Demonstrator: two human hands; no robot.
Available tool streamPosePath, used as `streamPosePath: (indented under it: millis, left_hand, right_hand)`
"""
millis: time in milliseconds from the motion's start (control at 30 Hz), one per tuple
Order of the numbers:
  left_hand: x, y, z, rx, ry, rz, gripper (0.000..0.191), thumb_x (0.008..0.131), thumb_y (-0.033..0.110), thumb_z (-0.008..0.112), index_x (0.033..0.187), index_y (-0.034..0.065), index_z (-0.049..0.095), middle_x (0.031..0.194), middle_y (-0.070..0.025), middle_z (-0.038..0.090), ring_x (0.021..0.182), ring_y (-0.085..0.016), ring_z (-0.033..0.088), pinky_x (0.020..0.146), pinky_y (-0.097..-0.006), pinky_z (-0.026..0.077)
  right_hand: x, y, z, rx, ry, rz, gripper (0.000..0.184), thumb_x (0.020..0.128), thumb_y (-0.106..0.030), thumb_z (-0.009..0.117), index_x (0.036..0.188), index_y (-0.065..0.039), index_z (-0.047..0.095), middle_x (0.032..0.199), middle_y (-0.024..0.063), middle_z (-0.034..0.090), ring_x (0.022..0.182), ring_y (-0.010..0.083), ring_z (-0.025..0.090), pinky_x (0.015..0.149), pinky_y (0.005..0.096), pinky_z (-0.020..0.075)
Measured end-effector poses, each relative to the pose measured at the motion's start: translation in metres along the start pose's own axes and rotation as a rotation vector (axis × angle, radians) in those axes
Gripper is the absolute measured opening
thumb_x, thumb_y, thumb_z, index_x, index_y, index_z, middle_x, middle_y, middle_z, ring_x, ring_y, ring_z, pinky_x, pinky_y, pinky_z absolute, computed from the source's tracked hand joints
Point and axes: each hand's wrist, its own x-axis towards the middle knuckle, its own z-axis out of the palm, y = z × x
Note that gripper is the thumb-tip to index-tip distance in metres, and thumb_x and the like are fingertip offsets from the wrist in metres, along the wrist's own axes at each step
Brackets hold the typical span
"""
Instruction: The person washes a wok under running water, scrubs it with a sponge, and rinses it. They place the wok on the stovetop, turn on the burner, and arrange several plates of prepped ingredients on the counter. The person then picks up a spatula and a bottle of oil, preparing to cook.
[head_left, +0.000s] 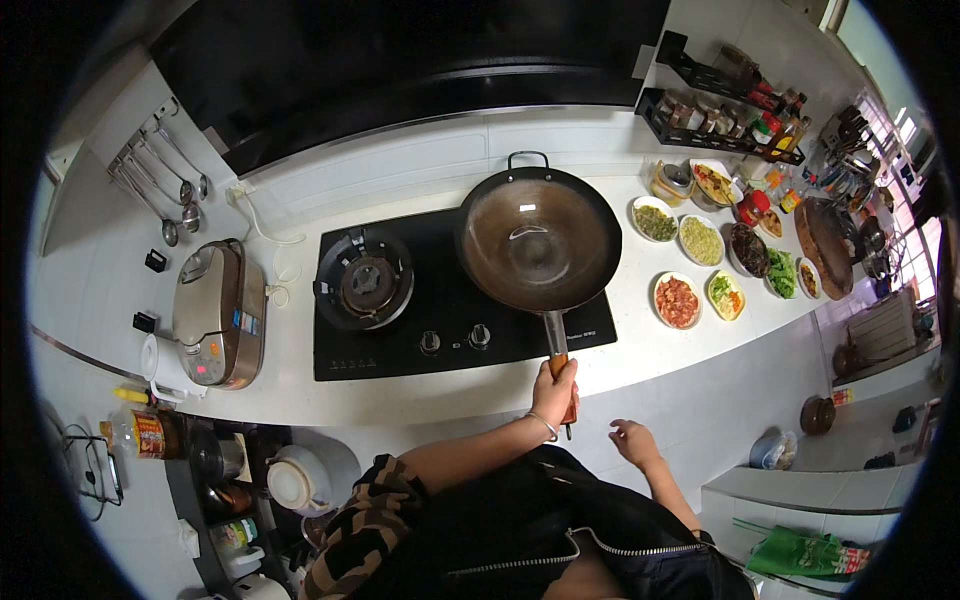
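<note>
My left hand (553, 394) grips the wooden handle (559, 365) of a wok (536, 240), with a bracelet on the wrist. The wok sits over the right side of a black gas hob (442, 330). A little liquid glistens in its bottom, and its metal loop handle points at the wall. My right hand (636, 444) hangs beside my body in front of the counter edge, fingers apart and holding nothing. Right of the wok stand a bowl of raw sliced meat (676, 301), a dish of chopped vegetables (726, 295) and bowls of chopped greens (654, 220).
At left, a bare gas burner (365, 281) adjoins a rice cooker (219, 319), with ladles (170, 229) hanging above. A range hood (420, 67) overhangs the hob. Spice racks (720, 127) line the right wall. A large wooden chopping board (821, 251) is past the dishes.
</note>
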Motion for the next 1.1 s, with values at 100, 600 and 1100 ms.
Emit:
streamPosePath:
  millis: [100, 600, 1100]
  left_hand:
    - [0.005, -0.006, 0.002, 0.017, 0.001, 0.004, 0.025, 0.101, 0.03, 0.059, 0.102, 0.0109, 0.044, 0.063, -0.0014, 0.051, 0.045, -0.014, 0.052, 0.04, -0.0307, 0.044]
    - [0.006, 0.056, -0.263, 0.239, -0.181, -0.014, 0.02, 0.104, 0.021, 0.054, 0.115, 0.0055, 0.059, 0.096, -0.0077, 0.064, 0.082, -0.015, 0.065, 0.076, -0.0271, 0.054]
    - [-0.002, 0.106, -0.402, 0.274, -0.138, 0.111, 0.013, 0.102, 0.012, 0.053, 0.107, 0.0034, 0.061, 0.089, -0.0043, 0.064, 0.076, -0.011, 0.062, 0.07, -0.026, 0.052]
  right_hand:
    - [0.026, -0.026, 0.033, 0.106, -0.043, -0.157, 0.021, 0.091, -0.018, 0.067, 0.106, -0.004, 0.069, 0.09, 0.0199, 0.071, 0.085, 0.0384, 0.068, 0.077, 0.0456, 0.054]
    - [0.185, -0.283, 0.124, 0.118, 0.566, -0.171, 0.028, 0.093, -0.023, 0.069, 0.092, 0.0, 0.054, 0.078, 0.0222, 0.065, 0.074, 0.0441, 0.065, 0.064, 0.049, 0.0524]
    - [0.25, -0.325, 0.118, -0.454, 0.046, 0.176, 0.04, 0.096, -0.04, 0.058, 0.098, -0.003, 0.073, 0.102, 0.0208, 0.072, 0.1, 0.037, 0.069, 0.087, 0.0435, 0.0565]
